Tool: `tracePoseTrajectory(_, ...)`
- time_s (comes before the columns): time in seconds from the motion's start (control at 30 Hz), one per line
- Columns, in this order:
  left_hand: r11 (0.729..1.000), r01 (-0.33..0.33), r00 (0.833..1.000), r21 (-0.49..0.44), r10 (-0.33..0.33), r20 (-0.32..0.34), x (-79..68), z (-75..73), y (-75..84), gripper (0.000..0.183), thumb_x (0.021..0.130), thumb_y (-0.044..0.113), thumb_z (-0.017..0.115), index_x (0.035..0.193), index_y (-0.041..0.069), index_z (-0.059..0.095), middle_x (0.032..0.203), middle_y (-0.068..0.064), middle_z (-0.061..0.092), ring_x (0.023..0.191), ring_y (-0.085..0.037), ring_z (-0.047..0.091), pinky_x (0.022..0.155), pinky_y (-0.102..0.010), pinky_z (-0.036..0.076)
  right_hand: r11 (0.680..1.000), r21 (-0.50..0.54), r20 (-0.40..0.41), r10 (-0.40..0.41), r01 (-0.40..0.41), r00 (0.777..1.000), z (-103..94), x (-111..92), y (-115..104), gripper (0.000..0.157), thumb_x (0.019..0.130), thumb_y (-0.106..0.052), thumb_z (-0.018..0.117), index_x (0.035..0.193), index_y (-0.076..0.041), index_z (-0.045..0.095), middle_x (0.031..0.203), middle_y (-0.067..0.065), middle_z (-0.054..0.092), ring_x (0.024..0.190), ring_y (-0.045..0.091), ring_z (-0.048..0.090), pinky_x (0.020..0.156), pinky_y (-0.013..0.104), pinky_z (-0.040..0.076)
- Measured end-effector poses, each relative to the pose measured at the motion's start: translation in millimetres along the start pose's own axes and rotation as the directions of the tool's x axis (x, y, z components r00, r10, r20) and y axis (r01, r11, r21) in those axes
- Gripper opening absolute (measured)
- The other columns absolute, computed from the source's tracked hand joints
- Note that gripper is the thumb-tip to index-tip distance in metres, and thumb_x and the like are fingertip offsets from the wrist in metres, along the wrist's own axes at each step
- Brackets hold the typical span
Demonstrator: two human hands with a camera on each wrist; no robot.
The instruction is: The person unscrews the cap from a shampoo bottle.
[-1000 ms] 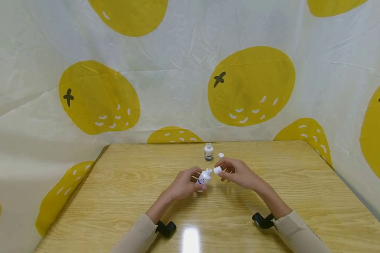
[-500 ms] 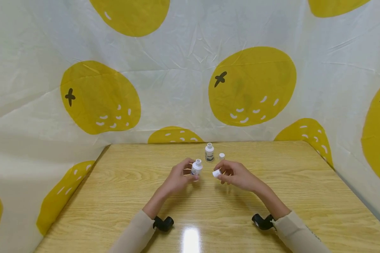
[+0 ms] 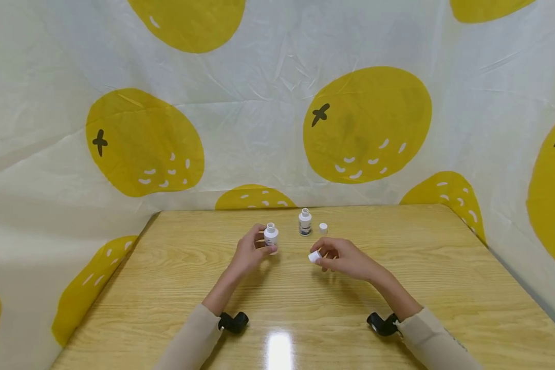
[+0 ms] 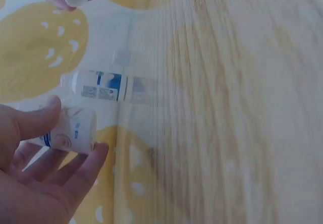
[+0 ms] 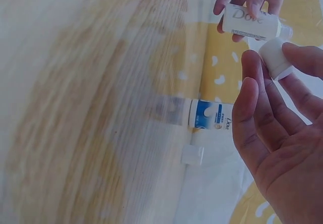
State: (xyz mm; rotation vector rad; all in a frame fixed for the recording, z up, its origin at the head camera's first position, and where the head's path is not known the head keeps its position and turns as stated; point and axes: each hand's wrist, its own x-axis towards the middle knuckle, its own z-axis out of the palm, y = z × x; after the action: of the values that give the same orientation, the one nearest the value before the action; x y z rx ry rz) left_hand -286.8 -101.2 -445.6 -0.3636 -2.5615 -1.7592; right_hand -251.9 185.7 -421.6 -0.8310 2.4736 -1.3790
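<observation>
My left hand (image 3: 251,254) grips a small white bottle (image 3: 271,235) between thumb and fingers. The bottle stands upright with its mouth uncapped; lettering reading Dove shows on it in the right wrist view. Whether its base touches the table cannot be told. To the right, my right hand (image 3: 347,259) pinches a white cap (image 3: 314,257) above the table, apart from the bottle. Behind the hands, a second white bottle (image 3: 305,222) with a blue label stands uncapped on the table. Beside it on the right lies another white cap (image 3: 323,227).
The wooden table (image 3: 421,267) reaches back to a white curtain (image 3: 250,139) printed with yellow fruit. Black wrist cameras sit on both forearms, the left one (image 3: 233,322) and the right one (image 3: 383,325) low over the table.
My left hand has carried its bottle left and away from me, and the bottle has gone from tilted to upright. The right hand with the cap has moved slightly left and nearer.
</observation>
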Motion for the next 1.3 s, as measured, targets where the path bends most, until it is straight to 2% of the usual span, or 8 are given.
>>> tracePoseTrajectory(0.27,0.999,0.045,0.998,0.02,-0.044,-0.051,10.4,-11.5,-4.1,0.043,0.092,0.005,0.076,0.131,0.009,0.058,0.126,-0.02,0.072,0.119,-0.036,0.069,0.097,-0.047,0.057,1.0,-0.009,0.014,-0.017,0.017,1.0,1.3,0.1,1.7,0.022,0.099,-0.013,0.068,0.119,-0.005,0.067,0.101,0.025,0.071,0.081,0.035,0.07,0.069,0.026,0.056)
tracePoseTrajectory(0.5,0.996,0.077,0.995,0.036,-0.075,-0.062,23.1,-27.0,-3.3,0.047,0.092,0.004,0.076,0.134,0.007,0.055,0.128,-0.022,0.071,0.118,-0.036,0.069,0.094,-0.043,0.059,1.0,-0.018,0.018,-0.02,0.02,1.0,1.2,0.3,1.1,0.021,0.099,-0.014,0.068,0.118,-0.006,0.067,0.101,0.023,0.071,0.081,0.034,0.071,0.069,0.03,0.058)
tracePoseTrajectory(0.73,0.992,0.103,0.991,0.068,-0.097,-0.091,33.5,-38.8,-7.8,0.052,0.089,0.005,0.08,0.134,0.005,0.054,0.127,-0.023,0.068,0.117,-0.038,0.067,0.092,-0.043,0.059,1.0,-0.023,0.018,-0.013,0.014,1.0,1.9,0.2,1.4,0.021,0.1,-0.015,0.068,0.119,-0.006,0.067,0.1,0.023,0.071,0.081,0.032,0.071,0.068,0.026,0.056)
tracePoseTrajectory(1.1,0.986,0.132,0.985,0.101,-0.119,-0.124,43.7,-41.5,-17.8,0.053,0.087,0.005,0.082,0.132,0.003,0.055,0.125,-0.025,0.064,0.116,-0.039,0.067,0.083,-0.034,0.059,0.999,-0.035,0.035,-0.002,0.003,0.999,1.4,0.1,3.7,0.025,0.1,-0.019,0.069,0.12,-0.005,0.068,0.094,0.021,0.073,0.08,0.035,0.071,0.067,0.026,0.055)
tracePoseTrajectory(1.3,0.984,0.142,0.984,0.108,-0.128,-0.127,45.7,-40.2,-22.0,0.048,0.087,0.004,0.082,0.128,0.004,0.057,0.125,-0.023,0.064,0.115,-0.037,0.066,0.083,-0.034,0.059,0.999,-0.036,0.038,0.008,-0.006,0.999,0.9,0.4,3.9,0.025,0.1,-0.019,0.068,0.12,-0.005,0.068,0.095,0.02,0.073,0.08,0.034,0.071,0.067,0.025,0.054)
